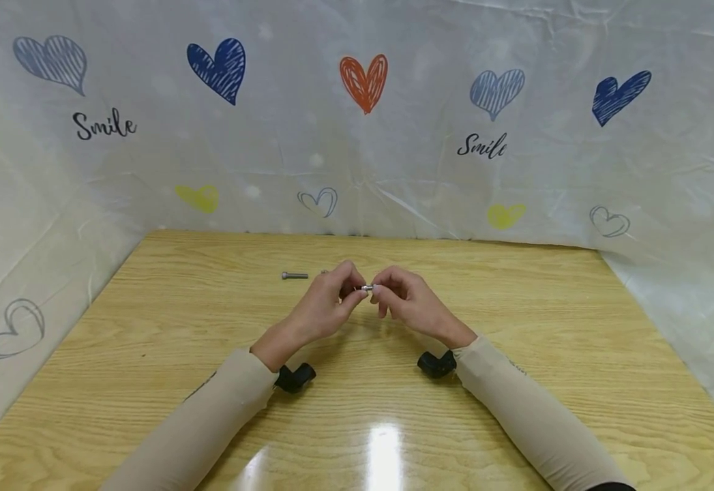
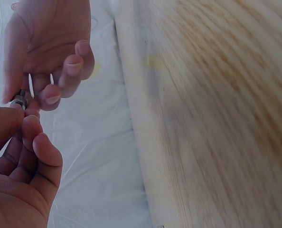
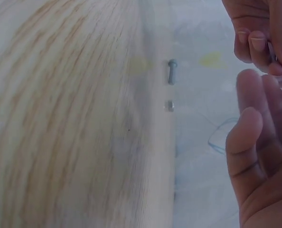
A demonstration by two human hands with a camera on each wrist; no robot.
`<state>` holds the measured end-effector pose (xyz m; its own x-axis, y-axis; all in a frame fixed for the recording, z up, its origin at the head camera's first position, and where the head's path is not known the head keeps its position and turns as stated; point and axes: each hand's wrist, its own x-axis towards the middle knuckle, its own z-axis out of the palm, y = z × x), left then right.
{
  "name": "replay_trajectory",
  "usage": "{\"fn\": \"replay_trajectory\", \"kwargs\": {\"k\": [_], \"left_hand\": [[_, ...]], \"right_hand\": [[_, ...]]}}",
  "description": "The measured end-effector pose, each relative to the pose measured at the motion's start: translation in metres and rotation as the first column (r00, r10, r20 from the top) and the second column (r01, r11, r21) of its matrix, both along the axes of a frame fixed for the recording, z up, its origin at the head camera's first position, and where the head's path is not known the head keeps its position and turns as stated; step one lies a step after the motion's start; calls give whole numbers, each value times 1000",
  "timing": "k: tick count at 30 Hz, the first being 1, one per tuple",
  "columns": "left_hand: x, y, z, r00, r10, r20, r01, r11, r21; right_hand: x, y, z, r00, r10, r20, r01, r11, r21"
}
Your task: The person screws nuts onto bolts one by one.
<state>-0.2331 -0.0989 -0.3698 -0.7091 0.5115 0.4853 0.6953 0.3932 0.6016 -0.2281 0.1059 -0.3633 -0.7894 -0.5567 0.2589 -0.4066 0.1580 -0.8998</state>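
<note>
Between both hands in the head view is a small metal bolt (image 1: 367, 288), held roughly level above the table. My left hand (image 1: 327, 301) pinches it from the left between thumb and fingertips. From the other side, the thumb and index finger of my right hand (image 1: 417, 305) close around its end. The left wrist view shows a nut (image 2: 20, 100) on the bolt, with a dark threaded tip sticking out between the right fingertips. Most of the bolt is hidden by fingers. The right hand's other fingers are loosely curled.
A second bolt (image 1: 295, 276) lies on the wooden table (image 1: 516, 293), left of the hands. Near it is a loose nut (image 3: 169, 106), mostly hidden behind the left hand in the head view. A white sheet printed with hearts (image 1: 363, 150) hangs along the table's back edge.
</note>
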Motion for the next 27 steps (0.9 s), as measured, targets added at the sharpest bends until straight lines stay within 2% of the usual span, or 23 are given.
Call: {"fn": "replay_trajectory", "kwargs": {"k": [4,10,21,27], "left_hand": [[0,1,1,1000,7,-6,-7,1000,3],[0,1,1,1000,16,-1,-16,1000,0],[-1,1,0,1000,7,5,-7,1000,1],[0,0,0,1000,3,11,-3,1000,-5]], "right_hand": [[0,0,2,1000,3,-26,-3,999,32],[1,-1,4,999,-31,-8,31,998,55],[1,1,0,1000,-11,10,11,997,-82],[0,0,-2,1000,6,8,-5,996,-94]]}}
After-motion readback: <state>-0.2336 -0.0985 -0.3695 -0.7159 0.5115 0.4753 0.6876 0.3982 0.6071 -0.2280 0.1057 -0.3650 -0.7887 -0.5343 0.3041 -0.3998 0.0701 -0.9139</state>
